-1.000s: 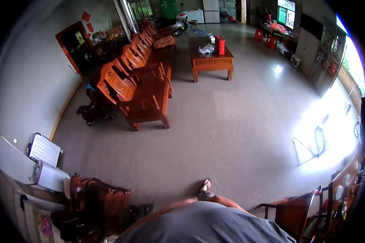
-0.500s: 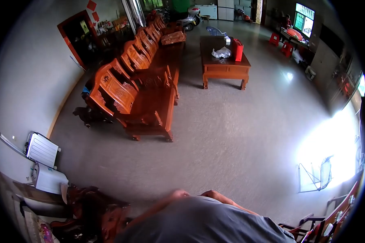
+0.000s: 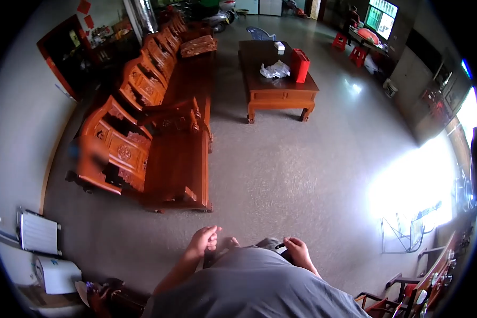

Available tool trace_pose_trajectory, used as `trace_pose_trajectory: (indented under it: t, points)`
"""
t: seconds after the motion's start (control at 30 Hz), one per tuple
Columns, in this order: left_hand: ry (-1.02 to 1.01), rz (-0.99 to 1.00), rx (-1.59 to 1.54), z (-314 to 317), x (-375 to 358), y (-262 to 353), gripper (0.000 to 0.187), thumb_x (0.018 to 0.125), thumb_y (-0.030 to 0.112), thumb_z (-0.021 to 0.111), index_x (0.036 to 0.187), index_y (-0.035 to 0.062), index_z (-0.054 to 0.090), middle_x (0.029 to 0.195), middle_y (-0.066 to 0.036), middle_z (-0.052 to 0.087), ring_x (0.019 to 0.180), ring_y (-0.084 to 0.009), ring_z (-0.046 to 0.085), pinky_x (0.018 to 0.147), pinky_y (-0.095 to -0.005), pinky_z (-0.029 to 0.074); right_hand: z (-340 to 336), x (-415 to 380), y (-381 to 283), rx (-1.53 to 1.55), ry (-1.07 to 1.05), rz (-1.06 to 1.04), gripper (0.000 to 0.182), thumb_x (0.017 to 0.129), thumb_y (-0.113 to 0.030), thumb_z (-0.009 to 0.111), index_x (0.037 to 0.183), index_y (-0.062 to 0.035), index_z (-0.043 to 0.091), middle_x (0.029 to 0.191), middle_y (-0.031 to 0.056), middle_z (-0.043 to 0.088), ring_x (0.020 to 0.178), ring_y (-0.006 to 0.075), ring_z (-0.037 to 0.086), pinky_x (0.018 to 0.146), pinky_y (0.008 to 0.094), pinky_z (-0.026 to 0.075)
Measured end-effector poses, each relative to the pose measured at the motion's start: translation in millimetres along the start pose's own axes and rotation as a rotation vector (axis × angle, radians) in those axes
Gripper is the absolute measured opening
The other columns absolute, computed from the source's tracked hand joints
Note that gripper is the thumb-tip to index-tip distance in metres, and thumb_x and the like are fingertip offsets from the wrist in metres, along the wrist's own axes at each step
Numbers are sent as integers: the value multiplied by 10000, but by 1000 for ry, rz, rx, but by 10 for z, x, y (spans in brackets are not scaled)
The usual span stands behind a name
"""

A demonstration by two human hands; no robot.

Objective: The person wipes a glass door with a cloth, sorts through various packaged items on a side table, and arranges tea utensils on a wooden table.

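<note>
My left hand [image 3: 205, 239] is in front of my grey shirt [image 3: 249, 283], its fingers curled; whether something small is inside them I cannot make out. On the other side of the shirt, my right hand [image 3: 297, 250] pinches a small dark object [image 3: 280, 246] that points toward the left. Beyond both hands lies the grey floor [image 3: 259, 196]. A bare foot [image 3: 232, 243] shows between the hands, just past the shirt.
A long carved wooden sofa [image 3: 177, 164] runs along the left. Ahead is a wooden table [image 3: 283, 98] with a red bag [image 3: 300, 66] and a plastic bag [image 3: 275, 69]. At right stands a metal-framed chair [image 3: 416, 233]. A person [image 3: 352, 20] is far back.
Both hands have come up and apart from near the waist, and now show more fully. The dark object in my right hand has come into sight. The view has shifted, with the sofa now nearer.
</note>
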State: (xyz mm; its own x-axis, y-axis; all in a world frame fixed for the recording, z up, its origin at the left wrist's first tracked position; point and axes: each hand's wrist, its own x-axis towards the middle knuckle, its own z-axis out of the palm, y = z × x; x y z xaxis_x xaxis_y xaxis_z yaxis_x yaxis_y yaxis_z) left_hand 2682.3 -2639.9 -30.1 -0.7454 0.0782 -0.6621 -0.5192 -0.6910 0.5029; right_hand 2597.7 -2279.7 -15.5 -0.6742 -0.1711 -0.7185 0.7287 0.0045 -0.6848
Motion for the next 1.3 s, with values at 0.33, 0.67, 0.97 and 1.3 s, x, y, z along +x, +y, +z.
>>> trace_pose_trajectory:
  t: [0.33, 0.67, 0.97, 1.3]
  points:
    - [127, 27, -198, -437, 788, 1447, 279, 1047, 390, 521, 1006, 122, 585, 639, 24, 440, 443, -67, 333, 426, -242, 290, 67, 1231, -1517, 413, 69, -2, 100, 967, -196, 678, 956, -129, 604, 720, -69, 448, 494, 32, 339, 454, 229, 310]
    - [336, -302, 420, 18, 967, 3012, 208, 977, 209, 615, 1110, 49, 627, 678, -4, 489, 484, -91, 423, 435, -233, 355, 171, 2505, -3158, 403, -117, 70, 115, 995, -203, 642, 918, -144, 579, 713, -74, 421, 508, 22, 330, 457, 210, 290]
    - [-289, -888, 1264, -412, 1600, 3342, 433, 970, 350, 630, 1303, 73, 652, 1111, -82, 642, 906, -192, 575, 788, -337, 470, 3, 3103, -3815, 494, 142, 52, 144, 968, -233, 662, 949, -112, 586, 723, -4, 529, 493, 52, 357, 480, 248, 335]
    - [-332, -949, 1177, -936, 2865, 3726, 441, 1003, 352, 574, 1347, 79, 622, 1291, -119, 636, 1130, -252, 606, 984, -367, 479, 247, 3251, -4337, 474, 167, 427, 256, 987, -275, 609, 844, -62, 612, 562, -42, 368, 495, 81, 353, 478, 240, 280]
